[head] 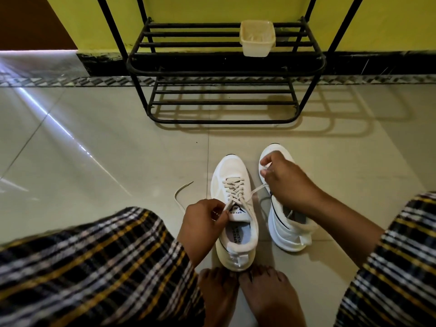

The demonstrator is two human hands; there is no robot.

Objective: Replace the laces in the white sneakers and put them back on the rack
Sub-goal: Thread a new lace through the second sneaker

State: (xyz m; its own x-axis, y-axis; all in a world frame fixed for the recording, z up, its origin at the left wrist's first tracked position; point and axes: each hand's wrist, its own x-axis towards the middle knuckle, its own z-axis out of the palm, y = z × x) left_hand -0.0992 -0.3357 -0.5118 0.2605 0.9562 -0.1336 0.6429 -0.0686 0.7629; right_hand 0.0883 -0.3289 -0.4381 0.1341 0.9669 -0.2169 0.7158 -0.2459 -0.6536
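You get a single head view, looking forward and steeply down from above your knees. Your hands and bare feet (247, 293) sit close at the bottom; the black rack (224, 67) stands farther ahead against the wall.

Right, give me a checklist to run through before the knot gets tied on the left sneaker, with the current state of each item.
1. Left hand pinches one end of the lace: ok.
2. Right hand pinches the other end, pulled out across the gap: ok.
3. Lace crisscrossed through the eyelets of the left sneaker up to the tongue: ok.
4. Both ends equal in length: cannot tell; the left end trails in a loop on the tiled floor.
5. Right sneaker laced: cannot tell, the right hand and forearm cover most of it.
6. Shoe rack has free shelf space: ok, only a plastic container sits on the upper shelf.
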